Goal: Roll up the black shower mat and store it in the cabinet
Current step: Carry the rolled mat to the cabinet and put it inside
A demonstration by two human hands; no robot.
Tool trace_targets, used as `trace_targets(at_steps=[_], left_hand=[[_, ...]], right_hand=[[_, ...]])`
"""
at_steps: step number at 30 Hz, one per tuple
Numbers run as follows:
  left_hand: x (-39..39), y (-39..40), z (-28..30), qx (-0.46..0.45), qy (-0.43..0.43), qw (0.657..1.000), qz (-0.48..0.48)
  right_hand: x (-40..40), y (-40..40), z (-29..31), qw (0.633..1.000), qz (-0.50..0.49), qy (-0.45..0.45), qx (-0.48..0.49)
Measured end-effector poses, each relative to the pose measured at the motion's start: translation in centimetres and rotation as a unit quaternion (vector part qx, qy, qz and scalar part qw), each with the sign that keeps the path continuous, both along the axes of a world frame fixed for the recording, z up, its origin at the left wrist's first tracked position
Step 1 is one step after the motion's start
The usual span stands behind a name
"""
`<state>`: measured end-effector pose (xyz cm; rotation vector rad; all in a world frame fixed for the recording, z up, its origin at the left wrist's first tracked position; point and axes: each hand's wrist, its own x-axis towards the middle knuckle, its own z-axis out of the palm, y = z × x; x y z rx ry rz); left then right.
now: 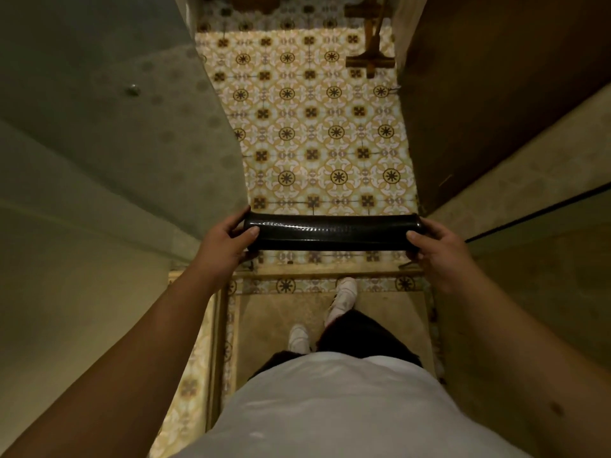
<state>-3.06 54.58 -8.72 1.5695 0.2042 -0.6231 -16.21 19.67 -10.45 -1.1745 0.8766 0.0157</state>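
Above patterned tile floor [317, 127] | rolled black shower mat [332, 231] held level, left hand [228, 241] and right hand [436, 249] clamped on its ends | walls close beside both ends, open floor beyond | no legible writing

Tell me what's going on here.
A person stands in a narrow tiled passage holding the black shower mat, already rolled into a tight tube. The left hand grips one end and the right hand the other, keeping it level above the patterned floor. It is not stored yet; no open cabinet shows.
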Motion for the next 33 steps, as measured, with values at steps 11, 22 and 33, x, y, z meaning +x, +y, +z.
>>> trace_targets(at_steps=[11, 22, 33], left_hand=[[9.5, -7.8, -1.0, -0.003, 0.011, 0.998, 0.060], [20.2, -13.2, -2.2, -0.015, 0.019, 0.999, 0.047], [39.8, -16.6, -5.6, -0.026, 0.033, 0.999, 0.019]], right_hand=[[12.8, -8.7, 0.0, 0.999, 0.053, -0.010, 0.004], [23.2, -14.4, -0.5, 0.999, 0.043, 0.006, -0.002], [41.0, -16.6, -2.2, 1.000, 0.010, 0.020, -0.019]])
